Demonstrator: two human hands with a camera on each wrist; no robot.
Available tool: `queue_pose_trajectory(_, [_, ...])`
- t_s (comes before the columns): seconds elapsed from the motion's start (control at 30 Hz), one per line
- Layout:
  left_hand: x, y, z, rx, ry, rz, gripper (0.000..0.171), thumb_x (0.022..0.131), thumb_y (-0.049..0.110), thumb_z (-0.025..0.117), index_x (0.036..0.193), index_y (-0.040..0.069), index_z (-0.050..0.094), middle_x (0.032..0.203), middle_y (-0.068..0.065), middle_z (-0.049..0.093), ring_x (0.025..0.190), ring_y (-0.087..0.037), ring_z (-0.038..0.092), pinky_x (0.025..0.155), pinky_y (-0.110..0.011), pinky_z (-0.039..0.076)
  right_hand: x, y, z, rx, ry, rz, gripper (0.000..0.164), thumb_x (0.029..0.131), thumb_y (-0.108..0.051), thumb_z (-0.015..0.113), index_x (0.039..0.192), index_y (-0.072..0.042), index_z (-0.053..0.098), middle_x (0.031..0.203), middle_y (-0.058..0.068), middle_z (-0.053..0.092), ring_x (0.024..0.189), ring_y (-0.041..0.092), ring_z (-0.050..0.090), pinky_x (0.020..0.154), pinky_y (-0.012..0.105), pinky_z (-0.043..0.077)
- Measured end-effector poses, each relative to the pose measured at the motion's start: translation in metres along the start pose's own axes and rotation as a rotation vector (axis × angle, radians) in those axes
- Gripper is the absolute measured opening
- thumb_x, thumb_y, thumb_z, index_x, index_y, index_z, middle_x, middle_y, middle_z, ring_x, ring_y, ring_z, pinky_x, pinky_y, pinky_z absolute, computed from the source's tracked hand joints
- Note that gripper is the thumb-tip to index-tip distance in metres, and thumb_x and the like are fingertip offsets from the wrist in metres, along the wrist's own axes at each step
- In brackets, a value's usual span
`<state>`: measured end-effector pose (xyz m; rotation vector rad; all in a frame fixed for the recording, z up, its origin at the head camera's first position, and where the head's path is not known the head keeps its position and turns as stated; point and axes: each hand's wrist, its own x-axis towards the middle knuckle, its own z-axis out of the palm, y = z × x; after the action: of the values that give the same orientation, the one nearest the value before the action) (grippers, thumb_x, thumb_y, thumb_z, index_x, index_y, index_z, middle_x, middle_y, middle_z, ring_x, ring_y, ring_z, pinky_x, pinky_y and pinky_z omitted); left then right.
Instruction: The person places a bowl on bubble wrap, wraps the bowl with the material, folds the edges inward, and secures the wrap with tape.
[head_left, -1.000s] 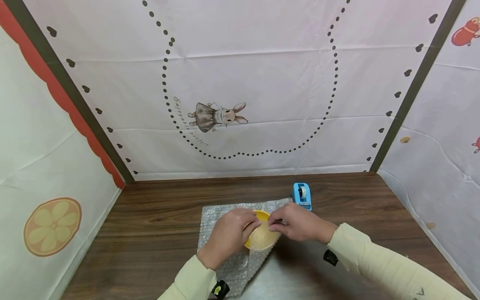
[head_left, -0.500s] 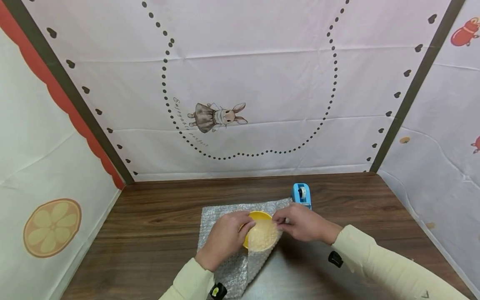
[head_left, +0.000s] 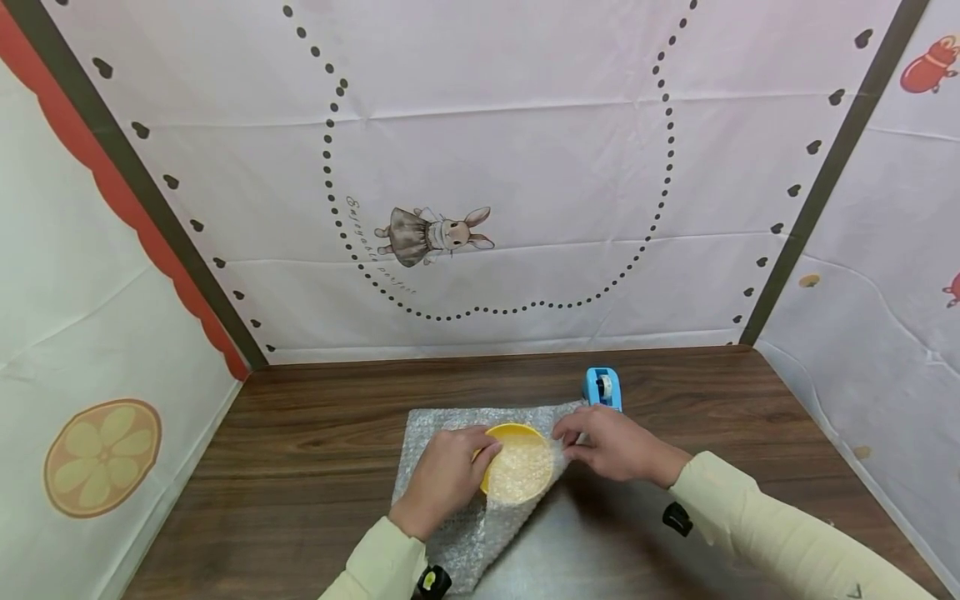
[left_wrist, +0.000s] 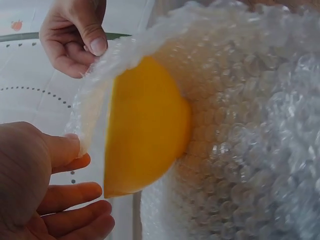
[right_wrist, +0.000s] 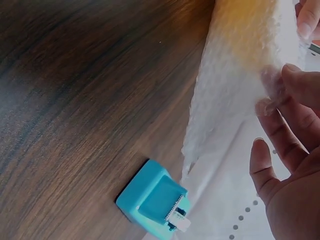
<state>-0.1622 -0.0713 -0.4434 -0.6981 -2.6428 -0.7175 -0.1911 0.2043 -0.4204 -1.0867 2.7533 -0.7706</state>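
1. Currently, the yellow bowl sits mouth up on the bubble wrap, near the middle of the counter, b/w the two hands; a flap of the wrap comes over from the near right & covers much of the mouth; the far rim is bare.
2. Left hand: thumb & index finger pinch the flap's edge, right by the rim; the other fingers are spread beside the bowl.
3. Right hand: pinches the flap's edge just right of the bowl, thumb on one side, fingertips behind the film; approx. opposite the left.
4. Step in hand, as I read it: drawing the flap across the mouth; best done w/ an even pull from both hands, so the film lies flat & doesn't skew to one side.
5. Go gently, esp. over the rim; too hard a tug could prob. tip or slide the bowl, b/c its base rests only on soft wrap; left fingers are well placed to steady the side.
6. Don't let go w/ both at once; film this springy would prob. lift again; better to press one side down, then shift the other grip.
7. Tape dispenser stands just beyond the right hand, by the wrap's far right corner; mind the toothed edge when swinging that wrist; can't tell if wrap & dispenser touch.
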Motion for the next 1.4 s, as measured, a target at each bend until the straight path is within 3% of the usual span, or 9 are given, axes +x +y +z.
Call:
queue_pose_trajectory(0.17, [-0.001,-0.005,0.005,0.012,-0.017,-0.031,0.015,0.098,0.019,0.073,0.092,0.010,0.083,0.113,-0.018,0.079,0.101,-0.031,0.079,0.082,-0.046,0.064,0.000,0.004,0.000,-0.002,0.000,0.004,0.021,0.095,-0.006,0.075,0.114,-0.012,0.076,0.100,-0.004,0.075,0.093,0.007,0.069,0.082,0.032,0.061])
queue_pose_trajectory(0.5, [-0.001,-0.005,0.010,0.025,-0.011,-0.068,0.015,0.097,0.022,0.074,0.095,0.011,0.084,0.111,-0.014,0.080,0.107,-0.028,0.078,0.087,-0.044,0.064,-0.001,0.008,0.004,-0.052,0.011,-0.006,0.018,0.093,-0.005,0.076,0.110,-0.012,0.076,0.096,-0.004,0.074,0.089,0.007,0.069,0.080,0.030,0.061])
queue_pose_trajectory(0.63, [-0.001,-0.004,0.010,0.047,0.017,-0.062,0.013,0.095,0.023,0.077,0.094,0.012,0.084,0.107,-0.011,0.082,0.100,-0.024,0.080,0.083,-0.040,0.065,0.000,0.009,0.005,-0.047,0.004,0.009,0.018,0.093,-0.006,0.077,0.110,-0.013,0.077,0.096,-0.005,0.074,0.089,0.006,0.068,0.079,0.031,0.061])
queue_pose_trajectory(0.87, [-0.003,-0.002,0.011,0.084,0.064,-0.027,0.011,0.092,0.022,0.080,0.087,0.013,0.083,0.088,0.000,0.081,0.069,-0.011,0.074,0.061,-0.025,0.058,0.002,0.011,0.005,-0.008,-0.041,0.062,0.015,0.094,-0.009,0.076,0.108,-0.014,0.077,0.097,-0.006,0.076,0.087,0.000,0.065,0.081,0.031,0.063])
queue_pose_trajectory(1.4, [-0.006,-0.001,0.014,0.115,0.107,-0.026,0.010,0.090,0.022,0.082,0.086,0.013,0.083,0.084,0.001,0.081,0.074,-0.015,0.077,0.066,-0.031,0.062,0.005,0.023,-0.004,0.040,-0.096,0.053,0.014,0.097,-0.011,0.073,0.111,-0.013,0.077,0.103,-0.005,0.077,0.092,0.002,0.067,0.083,0.030,0.061])
